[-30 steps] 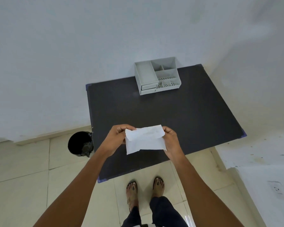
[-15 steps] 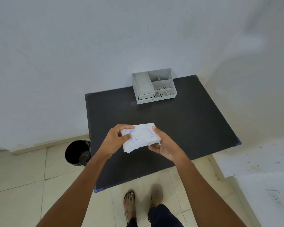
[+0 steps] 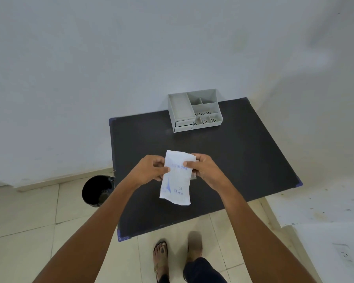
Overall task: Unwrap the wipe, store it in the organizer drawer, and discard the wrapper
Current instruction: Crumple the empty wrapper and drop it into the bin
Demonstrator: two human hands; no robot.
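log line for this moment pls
step: unwrap | left hand + right hand: holding packet above table | drawer: shut

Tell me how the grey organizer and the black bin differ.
The grey plastic organizer stands on the black table by the wall; the round black bin stands on the tiled floor beside the table's left edge. The organizer is boxy and split into compartments with two front drawers; the bin is a single round cavity. Both are open-topped, and neither is touched by a hand.
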